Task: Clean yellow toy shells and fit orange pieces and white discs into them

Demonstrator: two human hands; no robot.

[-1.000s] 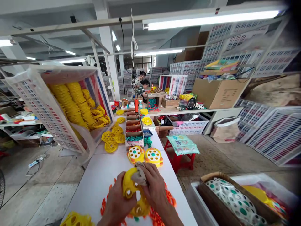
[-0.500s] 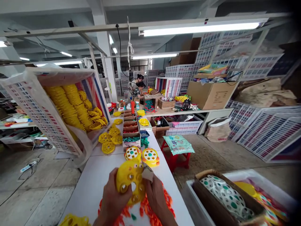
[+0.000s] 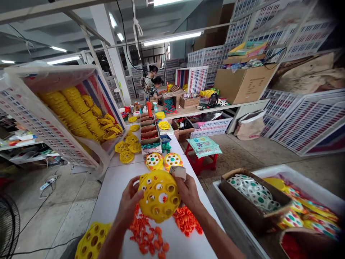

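Between my hands, above the white table, is a round yellow plastic toy shell (image 3: 156, 207) with several holes and a small printed face on its left side. My left hand (image 3: 130, 199) grips its left edge with the thumb on the front. At its upper right edge, my right hand (image 3: 190, 190) pinches a small folded grey cloth (image 3: 178, 172) and also touches the shell. Below lie piles of small orange-red plastic parts (image 3: 187, 221). Two assembled yellow toys with white hole discs (image 3: 154, 160) rest just beyond. More yellow shells (image 3: 93, 241) are at the lower left.
A tipped crate (image 3: 54, 151) of stacked yellow shells leans at the left. Sectioned cardboard bins (image 3: 149, 138) hold red and green parts. Right of the table are a red stool (image 3: 206, 162) and a box of white discs (image 3: 226, 212). Two people sit farther back.
The yellow shell has turned so its face side is toward the upper left. My right hand, with the cloth, has shifted right and up along its edge. The camera view has tilted down.
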